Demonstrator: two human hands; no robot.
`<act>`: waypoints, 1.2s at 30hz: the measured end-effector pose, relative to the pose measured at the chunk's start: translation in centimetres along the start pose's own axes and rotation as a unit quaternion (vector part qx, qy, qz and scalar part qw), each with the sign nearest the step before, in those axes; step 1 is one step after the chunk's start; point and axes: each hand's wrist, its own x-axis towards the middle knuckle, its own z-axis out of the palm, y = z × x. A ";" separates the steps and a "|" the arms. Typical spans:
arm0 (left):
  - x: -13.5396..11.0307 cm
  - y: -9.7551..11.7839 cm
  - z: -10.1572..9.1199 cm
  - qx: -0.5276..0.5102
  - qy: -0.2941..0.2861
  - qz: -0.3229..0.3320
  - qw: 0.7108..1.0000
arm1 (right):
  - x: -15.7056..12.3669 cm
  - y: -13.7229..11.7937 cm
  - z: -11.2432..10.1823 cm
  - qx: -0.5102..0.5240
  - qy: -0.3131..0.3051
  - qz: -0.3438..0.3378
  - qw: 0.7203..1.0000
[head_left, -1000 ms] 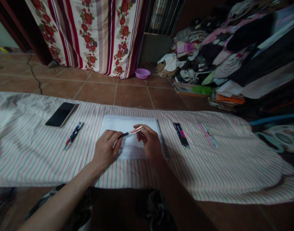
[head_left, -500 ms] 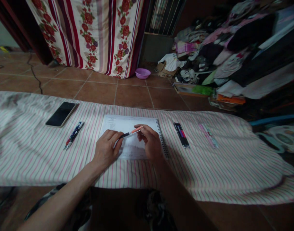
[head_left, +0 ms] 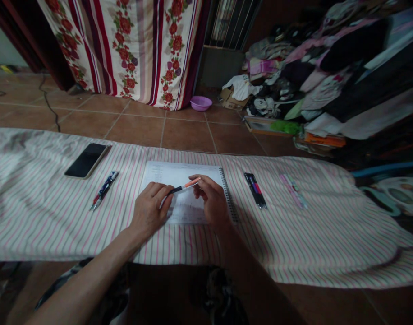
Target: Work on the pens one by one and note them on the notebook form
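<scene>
Between my two hands, above a spiral notebook [head_left: 193,214], is a pen [head_left: 182,187] with a dark end and an orange end. The dark end is pinched in the fingers of my left hand [head_left: 150,206]. At the orange end, the fingertips of my right hand [head_left: 211,198] close on the pen, with the fingers curled. The notebook lies flat and open to a pale page, its wire binding on the right. My hands cover part of that page, and any marks on it are too faint to read.
A striped cloth [head_left: 125,239] covers the table. To the left lie a phone [head_left: 86,160] and several pens [head_left: 104,190]; to the right are dark pens [head_left: 255,190] and pastel pens [head_left: 293,191]. Beyond are a purple basin [head_left: 201,104], a floral curtain [head_left: 142,54] and piled clothes [head_left: 294,72].
</scene>
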 end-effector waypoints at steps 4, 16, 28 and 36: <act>0.0 0.0 0.0 0.003 0.001 0.003 1.000 | 0.0 0.0 0.0 -0.003 -0.001 -0.001 1.000; 0.0 -0.1 0.0 0.004 0.005 0.002 1.000 | 0.1 0.5 -0.3 -0.007 -0.019 -0.017 1.000; 0.0 -0.3 0.1 0.026 -0.011 -0.008 1.000 | 0.1 0.5 -0.2 -0.078 -0.011 -0.069 0.994; -0.1 -0.4 0.4 0.023 -0.008 -0.006 1.000 | -0.4 0.1 0.1 -0.177 -0.012 -0.163 0.971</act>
